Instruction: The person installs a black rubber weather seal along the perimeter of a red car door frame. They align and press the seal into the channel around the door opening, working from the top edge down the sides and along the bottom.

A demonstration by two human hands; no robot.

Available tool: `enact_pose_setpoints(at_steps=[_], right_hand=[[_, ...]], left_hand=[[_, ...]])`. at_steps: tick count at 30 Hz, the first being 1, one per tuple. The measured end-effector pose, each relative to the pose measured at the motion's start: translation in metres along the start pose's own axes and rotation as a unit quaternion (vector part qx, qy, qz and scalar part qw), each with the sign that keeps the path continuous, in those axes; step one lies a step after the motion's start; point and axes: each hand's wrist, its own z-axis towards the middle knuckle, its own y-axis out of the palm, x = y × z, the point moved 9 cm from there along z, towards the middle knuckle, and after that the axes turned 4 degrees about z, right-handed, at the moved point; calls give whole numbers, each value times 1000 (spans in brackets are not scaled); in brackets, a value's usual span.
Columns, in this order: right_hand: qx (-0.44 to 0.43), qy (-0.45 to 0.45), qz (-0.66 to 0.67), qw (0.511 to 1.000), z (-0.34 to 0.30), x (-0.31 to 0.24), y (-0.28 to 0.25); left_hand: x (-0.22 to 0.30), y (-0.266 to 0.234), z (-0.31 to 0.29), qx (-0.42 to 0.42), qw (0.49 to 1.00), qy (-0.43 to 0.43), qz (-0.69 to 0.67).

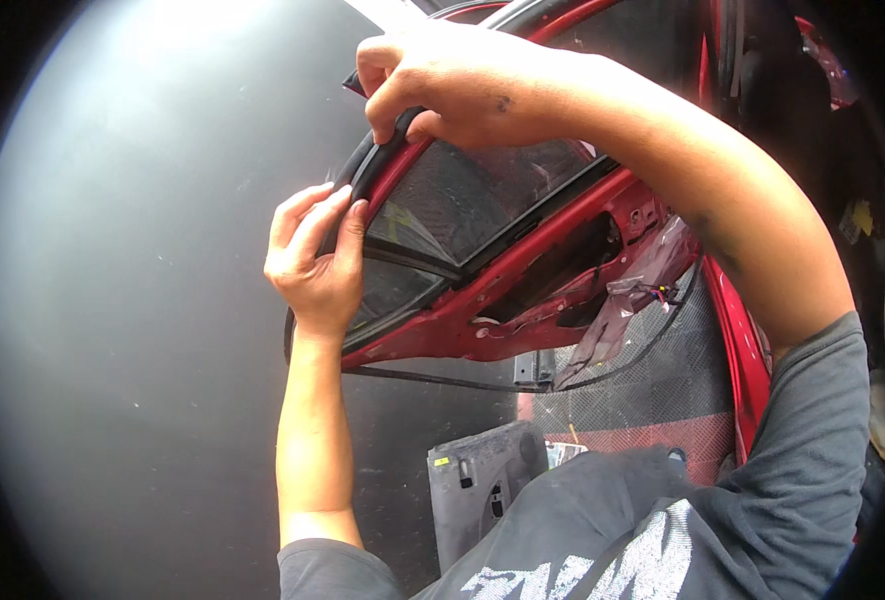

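Observation:
A red car door (433,335) stands open in front of me, its inner metal bare of trim. Along the edge of its window frame runs a black rubber door seal (368,178). My left hand (315,262) pinches the seal on the lower part of the frame, thumb on one side and fingers on the other. Farther up the same edge, my right hand (410,95) has its fingers curled round the seal, the arm reaching across from the right. A loose black strip (433,381) hangs in a curve below the door.
Clear plastic sheeting (618,318) and a small wiring connector (663,294) hang at the door's inner side. A grey door trim panel (483,480) stands near my legs. The red car body (748,370) is at right, and a dark grey wall (153,330) is at left.

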Motion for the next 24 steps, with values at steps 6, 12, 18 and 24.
enact_pose_setpoints(at_steps=[6, 12, 18, 24], right_hand=[[23, 12, 37, 999, 0, 5, 2], [11, 40, 62, 997, 0, 12, -1], [60, 20, 52, 997, -6, 3, 1], [82, -16, 36, 996, -15, -1, -2]], left_hand=[[-44, 12, -10, -64, 951, -236, -187], [-28, 14, 1, -64, 965, -154, -201], [-23, 5, -7, -7, 981, -102, -164], [-8, 7, -11, 15, 1000, -5, -9]])
